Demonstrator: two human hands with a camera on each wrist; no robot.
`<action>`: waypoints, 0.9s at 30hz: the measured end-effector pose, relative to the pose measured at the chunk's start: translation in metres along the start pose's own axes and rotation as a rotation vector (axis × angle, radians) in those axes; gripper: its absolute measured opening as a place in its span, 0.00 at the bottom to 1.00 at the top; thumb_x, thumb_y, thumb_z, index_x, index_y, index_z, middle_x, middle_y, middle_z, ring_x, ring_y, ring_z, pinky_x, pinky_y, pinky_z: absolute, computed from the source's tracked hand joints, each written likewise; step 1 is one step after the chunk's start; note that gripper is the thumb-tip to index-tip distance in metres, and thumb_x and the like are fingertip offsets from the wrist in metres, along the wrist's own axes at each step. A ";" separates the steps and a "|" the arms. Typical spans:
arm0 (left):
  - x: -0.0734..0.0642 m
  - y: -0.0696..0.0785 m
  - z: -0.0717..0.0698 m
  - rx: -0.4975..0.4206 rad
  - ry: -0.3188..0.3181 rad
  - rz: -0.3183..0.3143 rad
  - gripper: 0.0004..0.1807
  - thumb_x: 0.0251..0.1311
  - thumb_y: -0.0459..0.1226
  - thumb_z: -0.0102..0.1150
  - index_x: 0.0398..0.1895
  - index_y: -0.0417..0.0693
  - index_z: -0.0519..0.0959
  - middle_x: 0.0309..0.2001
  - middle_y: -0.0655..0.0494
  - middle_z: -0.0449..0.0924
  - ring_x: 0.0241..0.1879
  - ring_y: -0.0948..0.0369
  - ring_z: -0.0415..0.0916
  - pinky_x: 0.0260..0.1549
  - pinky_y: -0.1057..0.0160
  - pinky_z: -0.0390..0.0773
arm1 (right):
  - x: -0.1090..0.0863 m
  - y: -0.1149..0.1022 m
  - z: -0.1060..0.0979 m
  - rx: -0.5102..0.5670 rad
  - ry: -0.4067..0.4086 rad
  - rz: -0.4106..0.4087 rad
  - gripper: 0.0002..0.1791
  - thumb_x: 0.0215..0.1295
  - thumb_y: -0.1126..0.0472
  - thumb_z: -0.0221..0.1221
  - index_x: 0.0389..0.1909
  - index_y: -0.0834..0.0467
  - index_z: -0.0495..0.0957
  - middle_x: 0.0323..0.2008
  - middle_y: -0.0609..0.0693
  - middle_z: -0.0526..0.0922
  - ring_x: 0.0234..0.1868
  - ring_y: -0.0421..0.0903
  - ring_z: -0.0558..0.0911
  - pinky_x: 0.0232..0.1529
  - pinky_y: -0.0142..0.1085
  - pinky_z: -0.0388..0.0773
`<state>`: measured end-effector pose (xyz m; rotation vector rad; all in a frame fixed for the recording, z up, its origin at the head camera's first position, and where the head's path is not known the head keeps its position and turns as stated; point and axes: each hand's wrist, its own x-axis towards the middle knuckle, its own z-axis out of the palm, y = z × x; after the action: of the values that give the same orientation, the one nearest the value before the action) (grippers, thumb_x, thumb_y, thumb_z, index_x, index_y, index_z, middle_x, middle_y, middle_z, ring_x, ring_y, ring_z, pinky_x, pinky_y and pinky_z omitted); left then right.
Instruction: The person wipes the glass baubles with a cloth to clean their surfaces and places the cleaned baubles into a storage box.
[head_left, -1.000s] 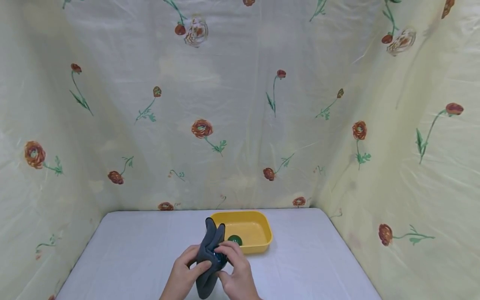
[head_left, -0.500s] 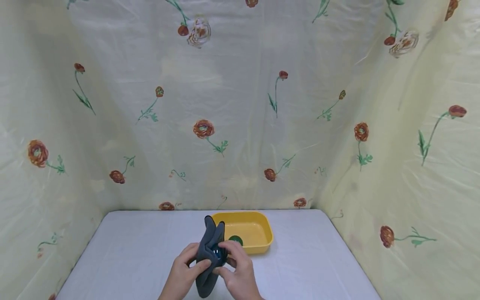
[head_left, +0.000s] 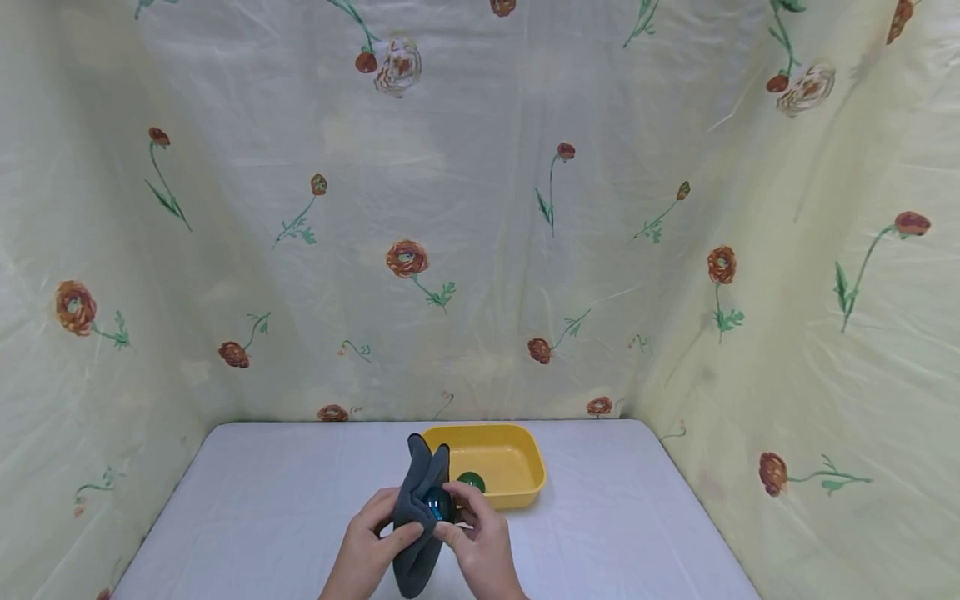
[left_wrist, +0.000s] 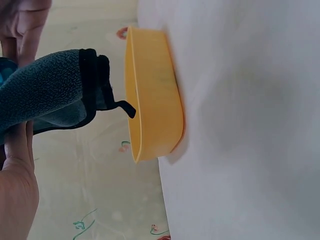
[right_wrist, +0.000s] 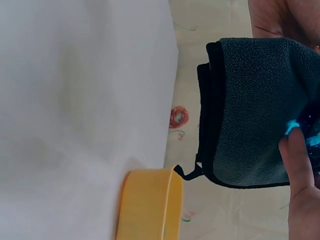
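Observation:
My left hand grips a folded dark grey towel, thumb on its near face. In the right wrist view the towel looks fleecy, with black edging and a small hanging loop. A shiny dark blue ball nestles against the towel's right side. My right hand holds that ball between thumb and fingers, one fingertip lying on it. Part of the ball is hidden by the towel and fingers. Both hands are raised above the table, in front of a yellow tub.
Inside the tub, near its front left corner, lies a green ball. The tub stands towards the back of a white-covered table. Pale flowered sheeting encloses the table at the back and sides.
My right hand's fingers and thumb have shifted over the blue ball, and more of the ball shows now. The left hand and towel have stayed nearly still.

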<state>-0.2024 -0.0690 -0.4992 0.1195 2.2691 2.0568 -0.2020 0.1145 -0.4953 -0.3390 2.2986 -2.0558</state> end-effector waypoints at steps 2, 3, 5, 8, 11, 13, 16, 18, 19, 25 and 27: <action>0.000 0.000 0.001 0.000 0.001 -0.003 0.27 0.57 0.51 0.68 0.59 0.53 0.81 0.58 0.51 0.76 0.58 0.53 0.70 0.58 0.45 0.78 | 0.000 0.000 -0.001 0.024 -0.002 0.015 0.26 0.67 0.59 0.62 0.64 0.57 0.69 0.56 0.60 0.77 0.50 0.49 0.82 0.48 0.34 0.85; 0.000 0.000 0.001 0.003 -0.001 -0.001 0.27 0.57 0.52 0.68 0.59 0.53 0.81 0.58 0.50 0.76 0.57 0.52 0.70 0.58 0.45 0.78 | 0.000 0.000 -0.001 0.035 -0.004 0.019 0.26 0.68 0.58 0.61 0.64 0.57 0.68 0.55 0.61 0.77 0.49 0.48 0.82 0.47 0.34 0.86; 0.000 0.000 0.002 0.002 -0.003 -0.005 0.28 0.56 0.52 0.68 0.59 0.53 0.80 0.58 0.50 0.76 0.57 0.52 0.70 0.57 0.45 0.78 | 0.000 0.000 -0.002 0.051 -0.009 0.024 0.26 0.69 0.55 0.60 0.64 0.58 0.68 0.53 0.61 0.79 0.47 0.47 0.83 0.45 0.35 0.86; -0.001 0.000 0.003 0.000 -0.011 -0.005 0.29 0.55 0.52 0.69 0.59 0.53 0.80 0.58 0.50 0.76 0.57 0.52 0.71 0.57 0.44 0.79 | 0.000 0.001 -0.003 0.068 -0.020 0.026 0.27 0.71 0.51 0.58 0.64 0.59 0.67 0.49 0.61 0.81 0.42 0.44 0.84 0.42 0.37 0.87; -0.001 0.000 0.003 -0.009 -0.019 -0.007 0.28 0.55 0.52 0.69 0.59 0.53 0.81 0.57 0.50 0.77 0.57 0.52 0.71 0.57 0.45 0.78 | 0.000 0.001 -0.005 0.091 -0.025 0.045 0.28 0.71 0.48 0.57 0.64 0.61 0.66 0.45 0.58 0.83 0.38 0.44 0.85 0.40 0.38 0.87; -0.001 0.000 0.003 -0.014 -0.025 -0.010 0.28 0.55 0.51 0.69 0.58 0.53 0.81 0.57 0.50 0.77 0.57 0.53 0.71 0.58 0.45 0.78 | 0.000 0.001 -0.006 0.106 -0.023 0.069 0.29 0.71 0.47 0.56 0.64 0.61 0.66 0.42 0.56 0.83 0.37 0.44 0.86 0.39 0.39 0.88; 0.000 0.000 0.004 -0.018 -0.027 -0.008 0.27 0.56 0.50 0.69 0.59 0.52 0.80 0.57 0.50 0.77 0.57 0.53 0.71 0.58 0.45 0.78 | 0.001 -0.001 -0.007 0.112 -0.017 0.090 0.30 0.71 0.46 0.56 0.63 0.62 0.66 0.40 0.54 0.84 0.36 0.44 0.85 0.38 0.39 0.87; 0.000 -0.001 0.005 -0.021 -0.024 -0.009 0.28 0.56 0.49 0.69 0.60 0.51 0.80 0.57 0.49 0.77 0.56 0.53 0.72 0.58 0.46 0.78 | 0.001 -0.002 -0.007 0.104 -0.010 0.096 0.30 0.71 0.45 0.56 0.63 0.62 0.66 0.39 0.53 0.84 0.35 0.45 0.85 0.38 0.39 0.87; 0.000 -0.001 0.005 -0.022 -0.021 -0.008 0.28 0.56 0.49 0.69 0.60 0.51 0.80 0.57 0.49 0.77 0.56 0.53 0.72 0.58 0.46 0.78 | 0.002 -0.002 -0.007 0.100 -0.007 0.094 0.30 0.71 0.45 0.57 0.63 0.62 0.67 0.39 0.53 0.84 0.35 0.45 0.85 0.37 0.39 0.87; 0.001 -0.002 0.006 -0.020 -0.010 -0.008 0.29 0.55 0.50 0.70 0.59 0.51 0.80 0.56 0.49 0.77 0.56 0.53 0.73 0.57 0.47 0.79 | 0.001 0.000 -0.007 0.090 -0.002 0.079 0.28 0.70 0.49 0.59 0.63 0.61 0.68 0.43 0.54 0.82 0.37 0.45 0.83 0.38 0.37 0.87; 0.000 -0.003 0.005 -0.015 -0.007 -0.004 0.29 0.56 0.51 0.69 0.59 0.50 0.80 0.56 0.49 0.77 0.56 0.53 0.73 0.57 0.47 0.79 | 0.000 0.000 -0.006 0.086 0.000 0.072 0.28 0.69 0.50 0.60 0.63 0.60 0.68 0.45 0.56 0.81 0.40 0.45 0.82 0.38 0.37 0.86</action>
<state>-0.2017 -0.0639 -0.5027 0.1204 2.2476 2.0679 -0.2033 0.1206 -0.4950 -0.2487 2.1799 -2.1113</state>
